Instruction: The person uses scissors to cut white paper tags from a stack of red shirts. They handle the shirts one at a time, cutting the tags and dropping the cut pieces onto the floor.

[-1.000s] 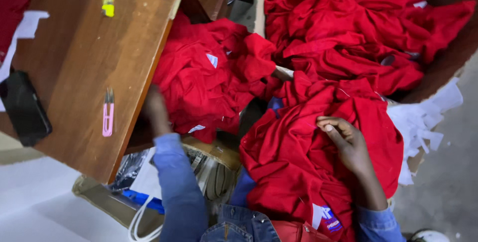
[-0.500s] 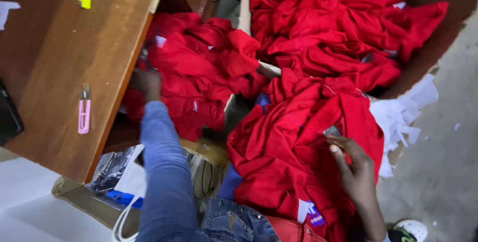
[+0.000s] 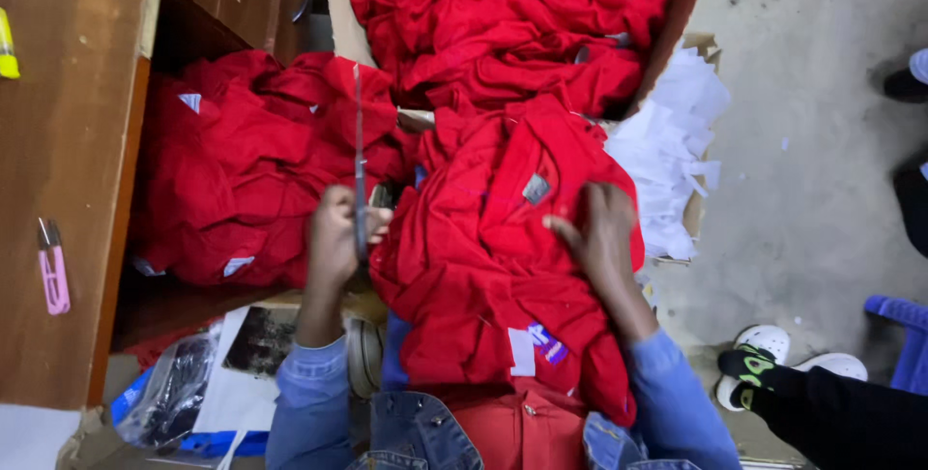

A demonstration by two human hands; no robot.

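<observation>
Wooden surface [image 3: 77, 141] takes the left side; its long edge runs down just left of the red garment pile [image 3: 261, 170] sitting in the recess under it. Pink clipper [image 3: 52, 277] and a yellow one [image 3: 7, 49] lie on the surface, well apart, both away from the hands. Cardboard box [image 3: 691, 6] at top is full of more red garments [image 3: 512, 25]; its right wall is torn, w/ white paper scraps [image 3: 672, 141] spilling next to it. Open room is mostly right: bare concrete floor [image 3: 812, 161], w/ another person's shoe [image 3: 773, 359] and dark trouser leg at lower right. Lower left is crowded: plastic bags [image 3: 174, 393] and paper on the floor.

Both forearms in blue denim sleeves come up from bottom edge, elbows near the lap. Left arm angles up toward the gap between under-surface pile and lap garment; right arm angles up and inward over the lap.

Left hand [image 3: 338, 238] is curled closed around a thin, long, straight thing [image 3: 360, 161] held upright, tip reaching up over the pile; too thin to tell what it is, poss. a strip or thread. Right hand [image 3: 599, 233] lies flat, fingers spread wide, pressing on the red garment on the lap [image 3: 483, 267], just right of its grey neck label [image 3: 536, 189]. That garment drapes from the box front down to the knees, white and purple tags near its lower hem.
</observation>
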